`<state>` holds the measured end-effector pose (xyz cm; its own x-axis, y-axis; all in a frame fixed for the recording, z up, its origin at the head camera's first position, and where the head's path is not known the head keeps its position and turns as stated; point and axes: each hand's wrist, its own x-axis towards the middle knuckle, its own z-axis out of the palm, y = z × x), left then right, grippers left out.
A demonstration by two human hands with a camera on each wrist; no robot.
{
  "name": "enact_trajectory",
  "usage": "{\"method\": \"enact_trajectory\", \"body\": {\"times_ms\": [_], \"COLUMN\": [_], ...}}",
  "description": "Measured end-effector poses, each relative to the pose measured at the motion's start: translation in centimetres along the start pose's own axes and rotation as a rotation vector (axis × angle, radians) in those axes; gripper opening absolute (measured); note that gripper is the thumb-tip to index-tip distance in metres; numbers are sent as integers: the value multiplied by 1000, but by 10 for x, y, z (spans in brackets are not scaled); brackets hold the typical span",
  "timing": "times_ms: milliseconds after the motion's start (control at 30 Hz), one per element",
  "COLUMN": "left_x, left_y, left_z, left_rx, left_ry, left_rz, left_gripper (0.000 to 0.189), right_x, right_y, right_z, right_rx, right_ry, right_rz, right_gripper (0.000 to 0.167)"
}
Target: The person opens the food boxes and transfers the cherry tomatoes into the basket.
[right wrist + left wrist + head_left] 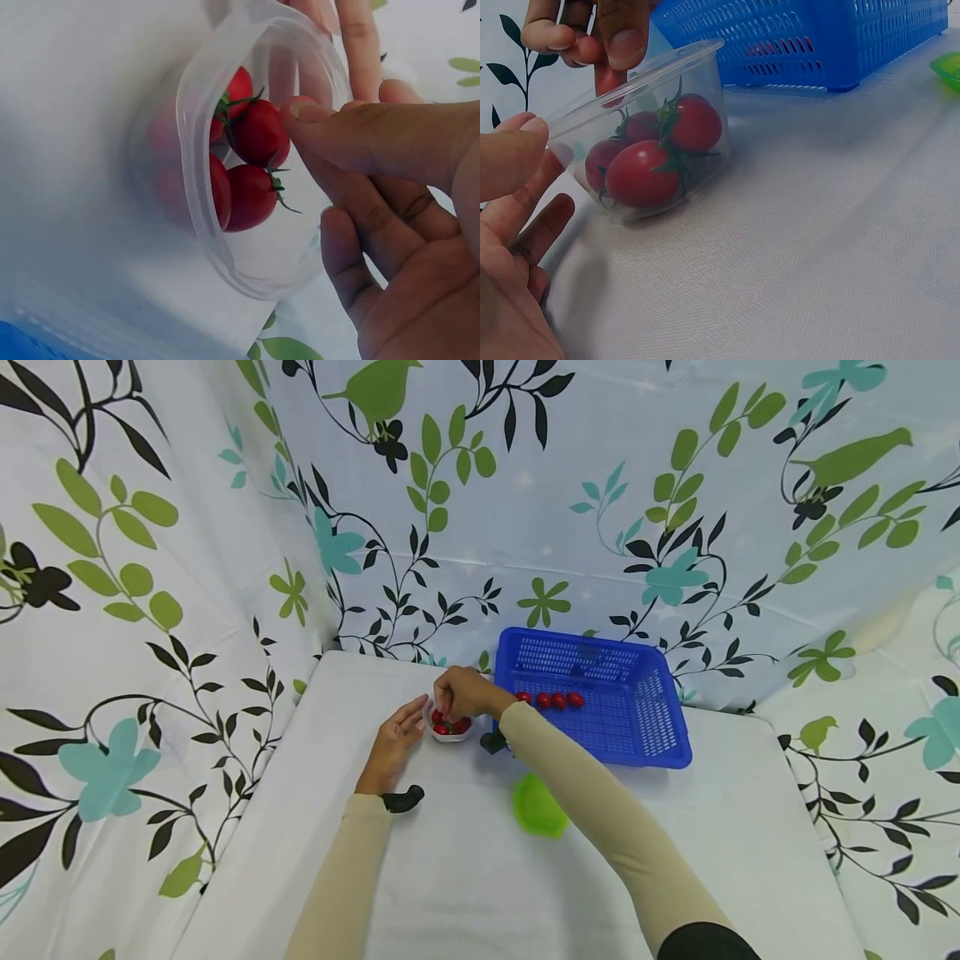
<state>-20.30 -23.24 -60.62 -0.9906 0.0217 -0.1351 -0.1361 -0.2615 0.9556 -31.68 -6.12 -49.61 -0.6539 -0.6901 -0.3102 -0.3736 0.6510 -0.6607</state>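
Observation:
A small clear plastic tub (pixel 705 56) on the table holds several red cherry tomatoes (pixel 643 174) with green stalks. My left hand (pixel 397 743) is at the tub's left side, its thumb by the rim and its fingers stretched along the outside. Over the tub, my right hand (pixel 467 692) reaches down with bent fingers, a fingertip (pixel 610 81) dipping past the rim. From the right wrist view, the thumb overlaps one tomato (pixel 259 135). No tomato shows between thumb and finger in the left wrist view; whether they touch one is unclear.
Right of the tub stands a blue perforated basket (pixel 637 747) with several cherry tomatoes (pixel 559 701) in a row near its left side. A bright green dish-like thing (pixel 538 807) lies in front of the basket, partly hidden by the right forearm. Patterned cloth (pixel 540 527) hangs behind the table.

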Motion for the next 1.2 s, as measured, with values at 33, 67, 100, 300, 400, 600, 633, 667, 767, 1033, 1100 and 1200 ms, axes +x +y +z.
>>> {"method": "enact_trajectory", "body": {"times_ms": [33, 67, 100, 300, 400, 600, 633, 667, 767, 1033, 1100, 1200], "left_x": [0, 0, 0, -1, -2, -1, -1, -1, -1, -1, -1, -1], "left_y": [0, 0, 0, 1, 1, 2, 2, 2, 3, 3, 3, 3], "left_z": [0, 0, 0, 1, 1, 2, 2, 1, 1, 1, 1, 1], "left_rx": [-2, -4, -1, -1, -8, -6, -6, -8, -19, -21, -15, -14], "left_ry": [2, 4, 2, -3, 0, -7, -9, -12, -18, -8, -3, 0], "left_rz": [0, 2, 4, 15, 13, 14, 14, 15, 16, 5, -4, -7], "left_gripper": [53, 53, 53, 53, 53, 54, 54, 54, 54, 54, 54, 53], "right_x": [1, 2, 3, 4, 5, 6, 6, 7, 8, 6, 5, 4], "right_y": [0, 0, 0, 1, 1, -1, -2, -2, -2, -3, -4, -5], "right_z": [1, 2, 3, 8, 9, 13, 13, 14, 15, 20, 20, 18], "right_rx": [-8, -17, -25, -58, -71, -95, -103, -109, -126, -143, -138, -128], "right_ry": [0, 2, 3, 0, 0, 6, 7, 8, 11, 27, 22, 24], "right_rz": [6, 11, 18, 60, 63, 47, 43, 41, 45, 68, 78, 81], "right_gripper": [24, 24, 24, 23, 22, 22, 22, 23, 23, 22, 21, 21]}}
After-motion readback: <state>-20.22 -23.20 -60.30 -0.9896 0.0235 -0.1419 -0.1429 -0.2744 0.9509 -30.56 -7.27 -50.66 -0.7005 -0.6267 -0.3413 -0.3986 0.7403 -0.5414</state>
